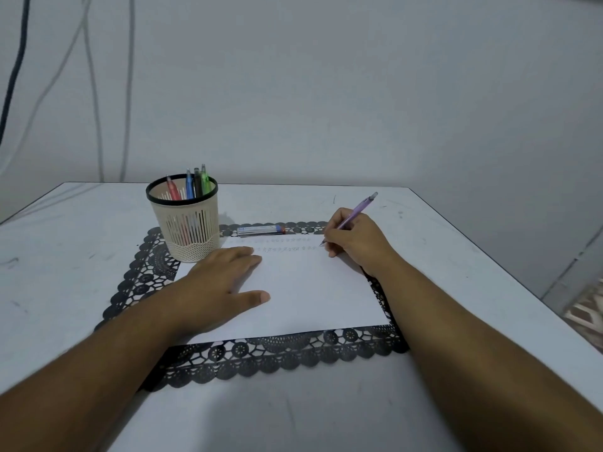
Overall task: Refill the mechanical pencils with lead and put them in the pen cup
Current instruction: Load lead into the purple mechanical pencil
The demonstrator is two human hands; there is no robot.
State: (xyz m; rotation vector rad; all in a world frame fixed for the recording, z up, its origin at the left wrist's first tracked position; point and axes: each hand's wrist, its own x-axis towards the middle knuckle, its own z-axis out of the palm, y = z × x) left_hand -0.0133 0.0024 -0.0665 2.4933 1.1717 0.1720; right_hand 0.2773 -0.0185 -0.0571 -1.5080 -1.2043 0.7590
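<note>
Purple pencil looks light, thin and stiff, with a fine tip likely to snap; best held low on the barrel. Pinched in right hand, fingers curled round, tip down on the paper. Left hand flat, fingers straight, pressing the sheet. Four more pencils standing in the pen cup.

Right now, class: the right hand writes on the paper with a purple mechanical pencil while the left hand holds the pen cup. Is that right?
Not quite. The head view shows the left hand lying flat on the paper, beside the pen cup, not holding it. The right hand does write with the purple mechanical pencil.
</note>
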